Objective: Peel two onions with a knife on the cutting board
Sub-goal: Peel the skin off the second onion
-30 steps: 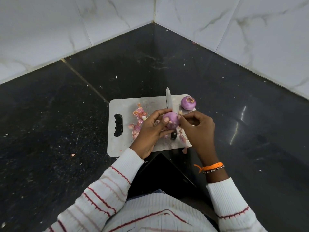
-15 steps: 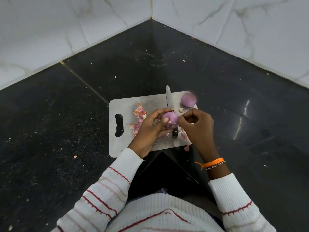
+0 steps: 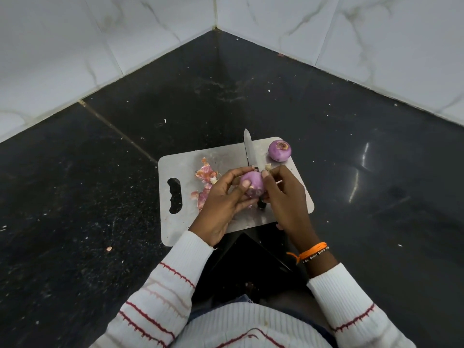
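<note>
A grey cutting board (image 3: 226,156) with a handle slot lies on the black counter. My left hand (image 3: 223,202) grips a purple onion (image 3: 253,183) just above the board. My right hand (image 3: 283,194) touches the onion's right side, its fingertips pinching at the skin near the top. A second peeled purple onion (image 3: 279,150) sits at the board's far right corner. The knife (image 3: 249,149) lies on the board with its blade pointing away; its dark handle is mostly hidden under my hands. Pink onion skins (image 3: 204,172) lie left of my hands.
The black stone counter (image 3: 100,197) forms a corner under white marble wall tiles (image 3: 351,33). Small crumbs and skin bits dot the counter. The board's near edge overhangs the counter's inner corner close to my body.
My hands and the held onion stay in the same spot over the board. My right fingertips have shifted slightly on the top of the onion. The other onion and knife have not moved.
</note>
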`<action>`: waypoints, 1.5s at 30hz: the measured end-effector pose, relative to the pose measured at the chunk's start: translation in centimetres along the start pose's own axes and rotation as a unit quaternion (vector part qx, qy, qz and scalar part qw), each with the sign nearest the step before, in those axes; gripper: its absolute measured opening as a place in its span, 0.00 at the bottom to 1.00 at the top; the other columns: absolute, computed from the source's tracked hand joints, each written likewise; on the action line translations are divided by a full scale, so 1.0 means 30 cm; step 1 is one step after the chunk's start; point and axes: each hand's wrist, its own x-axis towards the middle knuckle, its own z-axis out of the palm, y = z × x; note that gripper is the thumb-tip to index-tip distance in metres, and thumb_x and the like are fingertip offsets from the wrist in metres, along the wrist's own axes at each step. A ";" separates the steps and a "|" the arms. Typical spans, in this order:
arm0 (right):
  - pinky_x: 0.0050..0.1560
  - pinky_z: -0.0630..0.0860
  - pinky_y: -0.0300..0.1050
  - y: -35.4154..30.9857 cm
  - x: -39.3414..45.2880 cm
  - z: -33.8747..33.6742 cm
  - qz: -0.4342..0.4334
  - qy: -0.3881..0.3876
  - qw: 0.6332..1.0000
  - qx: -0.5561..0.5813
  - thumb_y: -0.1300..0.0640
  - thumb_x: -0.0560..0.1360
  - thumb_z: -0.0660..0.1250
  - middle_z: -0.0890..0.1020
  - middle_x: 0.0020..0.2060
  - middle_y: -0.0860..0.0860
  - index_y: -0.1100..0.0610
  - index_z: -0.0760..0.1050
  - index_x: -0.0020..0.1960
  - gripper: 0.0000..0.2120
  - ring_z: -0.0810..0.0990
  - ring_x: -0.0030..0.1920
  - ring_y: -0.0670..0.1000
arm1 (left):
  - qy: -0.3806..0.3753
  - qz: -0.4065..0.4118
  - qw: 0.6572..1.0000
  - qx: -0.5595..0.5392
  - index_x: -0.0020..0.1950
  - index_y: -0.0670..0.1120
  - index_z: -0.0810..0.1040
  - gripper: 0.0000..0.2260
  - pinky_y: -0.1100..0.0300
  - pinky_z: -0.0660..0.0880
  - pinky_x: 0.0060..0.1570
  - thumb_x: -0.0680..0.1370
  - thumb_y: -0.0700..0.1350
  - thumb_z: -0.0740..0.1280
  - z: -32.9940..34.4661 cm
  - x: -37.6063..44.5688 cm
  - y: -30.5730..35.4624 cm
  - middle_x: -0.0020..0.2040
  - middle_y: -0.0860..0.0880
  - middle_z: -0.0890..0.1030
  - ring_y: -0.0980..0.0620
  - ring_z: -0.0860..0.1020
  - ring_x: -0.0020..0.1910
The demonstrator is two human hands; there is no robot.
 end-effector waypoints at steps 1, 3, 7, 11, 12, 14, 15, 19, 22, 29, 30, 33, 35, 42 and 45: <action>0.43 0.77 0.61 -0.003 0.001 0.002 -0.005 0.005 1.000 -0.004 0.52 0.78 0.60 0.79 0.35 0.55 0.62 0.73 0.42 0.13 0.78 0.39 0.58 | -0.001 -0.003 1.000 -0.005 0.57 0.48 0.77 0.09 0.59 0.80 0.48 0.79 0.40 0.62 0.002 -0.001 0.000 0.57 0.49 0.79 0.50 0.83 0.50; 0.43 0.76 0.58 -0.008 0.010 -0.001 -0.020 0.012 1.000 -0.020 0.56 0.79 0.60 0.77 0.34 0.54 0.62 0.72 0.40 0.12 0.77 0.38 0.58 | 0.003 -0.010 1.000 -0.017 0.57 0.48 0.77 0.09 0.59 0.80 0.49 0.79 0.40 0.62 0.004 -0.001 -0.002 0.57 0.48 0.78 0.49 0.82 0.52; 0.40 0.72 0.49 0.014 0.042 -0.018 -0.044 0.012 0.997 -0.065 0.59 0.78 0.61 0.75 0.31 0.47 0.57 0.71 0.39 0.09 0.74 0.35 0.52 | 0.018 -0.022 0.999 -0.033 0.58 0.47 0.77 0.09 0.56 0.80 0.51 0.80 0.41 0.61 0.008 0.004 -0.005 0.60 0.45 0.77 0.45 0.81 0.55; 0.39 0.73 0.50 0.045 0.088 -0.022 -0.076 -0.008 0.985 -0.151 0.59 0.76 0.64 0.79 0.35 0.52 0.60 0.74 0.41 0.07 0.76 0.37 0.52 | 0.025 -0.042 0.997 -0.054 0.59 0.47 0.76 0.10 0.56 0.80 0.51 0.81 0.42 0.59 0.016 0.014 0.001 0.59 0.41 0.79 0.43 0.81 0.54; 0.39 0.73 0.49 0.045 0.098 -0.024 -0.089 -0.014 0.981 -0.170 0.59 0.76 0.64 0.79 0.36 0.53 0.59 0.73 0.41 0.06 0.76 0.37 0.52 | 0.027 -0.045 0.997 -0.053 0.59 0.47 0.76 0.10 0.56 0.80 0.51 0.81 0.43 0.59 0.014 0.018 0.003 0.60 0.40 0.78 0.42 0.81 0.54; 0.37 0.71 0.46 0.036 0.116 -0.030 -0.109 -0.021 0.969 -0.219 0.58 0.76 0.64 0.78 0.36 0.53 0.58 0.72 0.41 0.07 0.75 0.36 0.52 | 0.031 -0.046 0.997 -0.060 0.59 0.47 0.76 0.10 0.57 0.80 0.51 0.81 0.43 0.58 0.010 0.023 0.008 0.61 0.38 0.78 0.42 0.82 0.53; 0.36 0.69 0.45 0.034 0.127 -0.035 -0.114 -0.021 0.962 -0.248 0.58 0.76 0.64 0.77 0.36 0.53 0.59 0.72 0.41 0.07 0.74 0.36 0.52 | 0.031 -0.046 0.996 -0.067 0.59 0.47 0.76 0.10 0.57 0.80 0.51 0.82 0.43 0.58 0.008 0.023 0.011 0.61 0.38 0.78 0.43 0.82 0.52; 0.34 0.66 0.37 0.037 0.188 -0.068 -0.072 -0.010 0.970 -0.233 0.60 0.74 0.67 0.77 0.36 0.53 0.58 0.71 0.38 0.08 0.76 0.36 0.53 | 0.023 -0.040 0.995 -0.088 0.60 0.46 0.75 0.10 0.57 0.80 0.51 0.81 0.43 0.59 0.005 0.016 0.031 0.61 0.38 0.77 0.42 0.82 0.53; 0.39 0.73 0.31 0.000 0.191 -0.075 -0.057 -0.091 0.982 -0.152 0.65 0.70 0.71 0.81 0.37 0.51 0.57 0.78 0.42 0.05 0.79 0.36 0.45 | 0.037 -0.027 0.995 -0.089 0.61 0.44 0.75 0.11 0.55 0.80 0.52 0.78 0.41 0.63 0.003 0.018 0.052 0.61 0.40 0.77 0.42 0.81 0.56; 0.51 0.78 0.42 -0.087 0.144 -0.069 -0.060 -0.134 0.989 -0.024 0.63 0.75 0.66 0.82 0.45 0.47 0.56 0.80 0.53 0.08 0.81 0.46 0.47 | 0.079 -0.063 0.990 -0.101 0.60 0.42 0.75 0.11 0.49 0.78 0.56 0.80 0.45 0.63 0.018 0.028 0.072 0.59 0.38 0.79 0.44 0.82 0.52; 0.50 0.79 0.41 -0.100 0.134 -0.076 -0.045 -0.156 0.987 0.015 0.62 0.74 0.67 0.81 0.46 0.46 0.55 0.79 0.54 0.10 0.81 0.47 0.46 | 0.076 -0.064 0.991 -0.088 0.59 0.42 0.75 0.12 0.50 0.78 0.56 0.80 0.47 0.62 0.021 0.026 0.075 0.58 0.39 0.80 0.44 0.83 0.51; 0.46 0.78 0.33 -0.131 0.109 -0.087 -0.063 -0.230 0.971 0.018 0.61 0.69 0.73 0.79 0.51 0.43 0.52 0.75 0.58 0.19 0.80 0.50 0.43 | 0.056 -0.047 0.997 -0.040 0.58 0.44 0.77 0.15 0.55 0.81 0.51 0.79 0.53 0.62 0.030 0.022 0.089 0.52 0.42 0.83 0.48 0.84 0.48; 0.51 0.78 0.35 -0.128 0.099 -0.081 -0.093 -0.228 0.969 0.006 0.60 0.67 0.75 0.79 0.53 0.45 0.54 0.75 0.60 0.23 0.80 0.53 0.45 | 0.054 -0.034 0.998 -0.014 0.58 0.46 0.77 0.15 0.54 0.80 0.51 0.78 0.55 0.62 0.034 0.017 0.089 0.52 0.43 0.84 0.48 0.84 0.49; 0.54 0.77 0.41 -0.080 0.069 -0.103 -0.048 -0.271 0.951 0.145 0.64 0.70 0.70 0.79 0.58 0.53 0.57 0.73 0.62 0.22 0.80 0.57 0.50 | 0.095 -0.014 0.995 0.006 0.40 0.47 0.76 0.09 0.61 0.79 0.39 0.78 0.49 0.65 0.033 0.005 0.098 0.44 0.44 0.82 0.50 0.82 0.43; 0.51 0.77 0.37 -0.064 0.051 -0.104 0.014 -0.265 0.942 0.207 0.57 0.72 0.67 0.83 0.51 0.48 0.55 0.75 0.58 0.15 0.81 0.54 0.46 | 0.109 0.005 0.994 -0.004 0.37 0.46 0.74 0.11 0.69 0.72 0.27 0.80 0.43 0.63 0.022 0.003 0.093 0.41 0.45 0.80 0.53 0.78 0.38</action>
